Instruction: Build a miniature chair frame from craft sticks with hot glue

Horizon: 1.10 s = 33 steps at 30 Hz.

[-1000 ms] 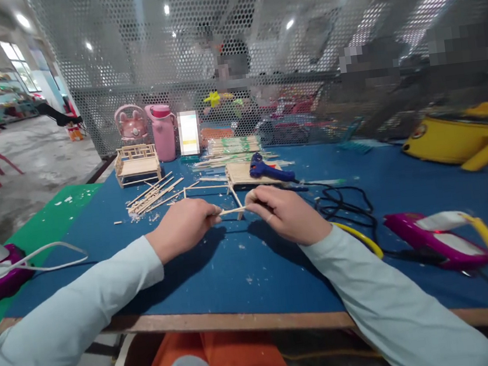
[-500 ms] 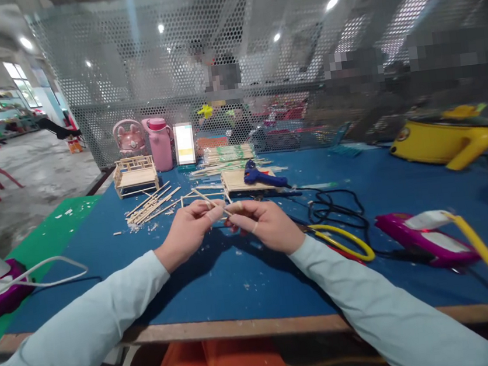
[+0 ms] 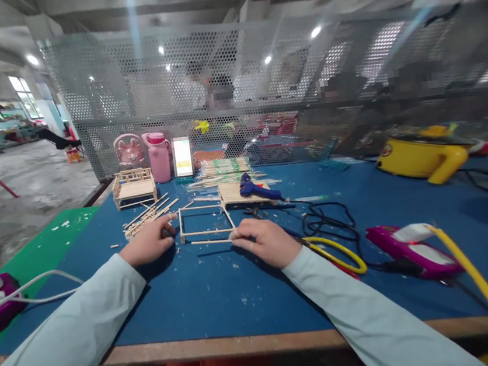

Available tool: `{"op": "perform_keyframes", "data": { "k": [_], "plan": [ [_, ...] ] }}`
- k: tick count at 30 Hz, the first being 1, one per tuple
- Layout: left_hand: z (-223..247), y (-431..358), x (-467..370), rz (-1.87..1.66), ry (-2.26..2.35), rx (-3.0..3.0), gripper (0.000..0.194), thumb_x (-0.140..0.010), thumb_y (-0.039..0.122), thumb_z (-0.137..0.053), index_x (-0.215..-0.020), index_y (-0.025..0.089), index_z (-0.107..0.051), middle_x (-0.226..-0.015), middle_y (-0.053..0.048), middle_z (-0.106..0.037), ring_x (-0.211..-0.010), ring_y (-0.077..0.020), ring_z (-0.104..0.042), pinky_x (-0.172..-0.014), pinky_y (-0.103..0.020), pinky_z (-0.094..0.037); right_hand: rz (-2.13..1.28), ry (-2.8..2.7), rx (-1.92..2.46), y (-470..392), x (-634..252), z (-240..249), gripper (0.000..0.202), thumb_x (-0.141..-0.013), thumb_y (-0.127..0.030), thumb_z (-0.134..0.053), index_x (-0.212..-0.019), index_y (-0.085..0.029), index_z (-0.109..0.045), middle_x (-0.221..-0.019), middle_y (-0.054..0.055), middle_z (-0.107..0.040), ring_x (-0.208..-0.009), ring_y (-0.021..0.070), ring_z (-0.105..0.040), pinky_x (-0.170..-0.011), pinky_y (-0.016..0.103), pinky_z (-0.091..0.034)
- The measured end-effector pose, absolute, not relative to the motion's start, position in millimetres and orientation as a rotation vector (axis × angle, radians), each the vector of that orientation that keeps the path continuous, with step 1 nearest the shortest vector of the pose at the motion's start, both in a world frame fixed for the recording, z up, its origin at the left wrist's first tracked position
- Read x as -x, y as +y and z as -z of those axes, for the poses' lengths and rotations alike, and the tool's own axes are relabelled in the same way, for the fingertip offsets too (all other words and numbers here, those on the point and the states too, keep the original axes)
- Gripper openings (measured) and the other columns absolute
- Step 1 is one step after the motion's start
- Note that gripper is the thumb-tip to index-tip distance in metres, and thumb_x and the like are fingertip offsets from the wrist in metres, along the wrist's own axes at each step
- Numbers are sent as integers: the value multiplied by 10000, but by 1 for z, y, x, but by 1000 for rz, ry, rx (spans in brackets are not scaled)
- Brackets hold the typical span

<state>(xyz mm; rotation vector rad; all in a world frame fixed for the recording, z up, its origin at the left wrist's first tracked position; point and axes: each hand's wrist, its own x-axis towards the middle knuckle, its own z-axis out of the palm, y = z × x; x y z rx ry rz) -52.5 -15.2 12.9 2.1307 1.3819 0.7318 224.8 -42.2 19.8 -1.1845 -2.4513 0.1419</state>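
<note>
My right hand (image 3: 266,239) pinches the right end of a thin wooden stick (image 3: 211,242), held level just in front of a rectangular stick frame (image 3: 203,233). My left hand (image 3: 151,239) is at the left of this frame, with its index finger stretched toward the frame's far left corner and its other fingers curled loosely. I see nothing held in it. Beyond it lies a pile of loose sticks (image 3: 150,213). A small finished-looking piece of stick furniture (image 3: 134,188), like a bench with railings, stands behind the pile.
A blue glue gun (image 3: 257,188) rests on a flat stick panel (image 3: 230,195), its black cable coiled to the right. Yellow-handled cutters (image 3: 337,249), a purple power strip (image 3: 413,252) and a yellow electric pot (image 3: 419,157) are to the right. A pink flask (image 3: 159,159) stands behind.
My hands have moved apart; before, both held a stick together. The right keeps the stick, lowered in front of the frame. The left has let go and moved left.
</note>
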Motion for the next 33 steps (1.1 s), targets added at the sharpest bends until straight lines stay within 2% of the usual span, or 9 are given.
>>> {"op": "perform_keyframes", "data": {
  "k": [3,8,14,22,33],
  "plan": [
    [-6,-21,43,-689,1326,-2207,602,-658,193,-578,-1245,163,-448,-894,-31,-612,-673,-132,-526,-683,-276,-428,10,-2521,1301,-44,-222,-16,197,-842,-294,-488,-830,-203,-663,-789,44,-631,-752,151,-573,-654,241,-389],
    [-2,-24,28,-856,1278,-2094,378,-705,217,-556,-1074,135,-562,-713,7,-557,-663,-125,-510,-687,-268,-422,208,-2542,1326,-44,-214,-9,238,-877,-265,-422,-888,-177,-643,-843,68,-627,-754,150,-577,-657,236,-389],
    [-1,-18,29,-1025,1134,-1833,335,-688,200,-594,-1014,125,-579,-776,-20,-580,-684,-113,-510,-691,-271,-418,381,-2447,1253,-45,-213,-9,255,-885,-225,-392,-890,-174,-642,-833,64,-614,-710,132,-571,-608,219,-374],
    [-2,-16,27,-1096,969,-1575,304,-649,171,-661,-942,137,-590,-748,-3,-573,-665,-92,-514,-703,-263,-410,476,-2342,1268,-44,-214,-11,237,-870,-231,-424,-879,-210,-660,-840,38,-636,-696,117,-576,-557,214,-345],
    [-8,-20,25,-1109,956,-1425,286,-613,106,-684,-883,139,-596,-694,23,-567,-586,-60,-484,-632,-226,-394,501,-2291,1241,-38,-213,-7,238,-870,-241,-432,-856,-207,-667,-827,37,-638,-689,118,-568,-555,215,-343]
  ]
}}
